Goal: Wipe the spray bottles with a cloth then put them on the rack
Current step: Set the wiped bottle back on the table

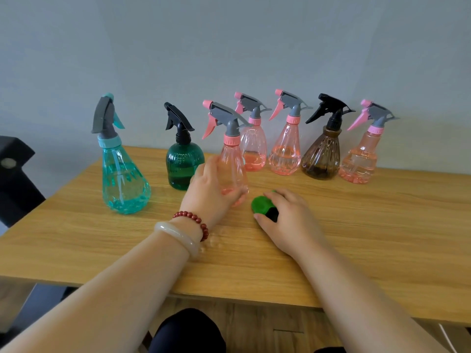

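Note:
Several spray bottles stand upright on a wooden table [356, 238]. My left hand [209, 189] grips the body of a pink bottle [233, 159] with a grey and pink trigger head, standing near the table's middle. Just to its right, my right hand [288, 217] holds a bunched green cloth [261, 204] down on the tabletop. A teal bottle [122, 174] stands at the left and a dark green bottle [182, 166] behind my left hand. No rack is in view.
Along the wall stand three more pink bottles [253, 146], [285, 154], [360, 161] and a brown bottle [322, 156] with a black head. A black object [15, 179] sits beyond the table's left edge. My knee shows below the front edge.

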Demonstrator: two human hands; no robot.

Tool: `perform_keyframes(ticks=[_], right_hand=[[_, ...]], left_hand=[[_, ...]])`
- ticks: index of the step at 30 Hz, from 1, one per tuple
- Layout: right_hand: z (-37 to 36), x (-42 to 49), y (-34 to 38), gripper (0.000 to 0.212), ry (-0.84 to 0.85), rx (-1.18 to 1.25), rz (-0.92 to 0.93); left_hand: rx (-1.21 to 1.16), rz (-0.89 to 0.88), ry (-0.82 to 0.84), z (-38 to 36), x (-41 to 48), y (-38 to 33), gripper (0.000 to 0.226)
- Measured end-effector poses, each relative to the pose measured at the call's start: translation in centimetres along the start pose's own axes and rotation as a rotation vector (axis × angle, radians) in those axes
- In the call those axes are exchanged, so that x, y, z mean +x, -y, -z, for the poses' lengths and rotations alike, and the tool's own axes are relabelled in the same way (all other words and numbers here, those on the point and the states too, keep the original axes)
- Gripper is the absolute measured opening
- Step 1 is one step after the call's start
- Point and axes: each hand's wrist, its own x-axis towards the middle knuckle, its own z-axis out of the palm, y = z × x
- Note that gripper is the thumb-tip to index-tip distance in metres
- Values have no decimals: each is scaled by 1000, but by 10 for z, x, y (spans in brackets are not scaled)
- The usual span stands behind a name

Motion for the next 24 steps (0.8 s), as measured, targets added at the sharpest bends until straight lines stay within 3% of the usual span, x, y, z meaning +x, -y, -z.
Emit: perform_keyframes(ticks=[7, 13, 15, 18, 21, 24], right_hand=[[-3, 1, 2, 49, 49, -22, 48], [-8, 10, 5, 57, 168, -148, 55], [-7, 14, 7, 59, 192, -158, 44], [-4, 21, 9, 65, 211, -142, 28], [-1, 25, 12, 78, 80, 35, 0], [1, 29, 21, 84, -150, 189, 47]], left_hand=[[34, -11, 41, -3, 0, 3, 91], [165, -11, 21, 2, 3, 3, 96], [156, -2, 10, 6, 1, 1, 89], [85, -68, -174, 12, -3, 6, 61], [80, -170, -366, 21, -2, 17, 42], [207, -212, -408, 26, 3, 32, 37]])
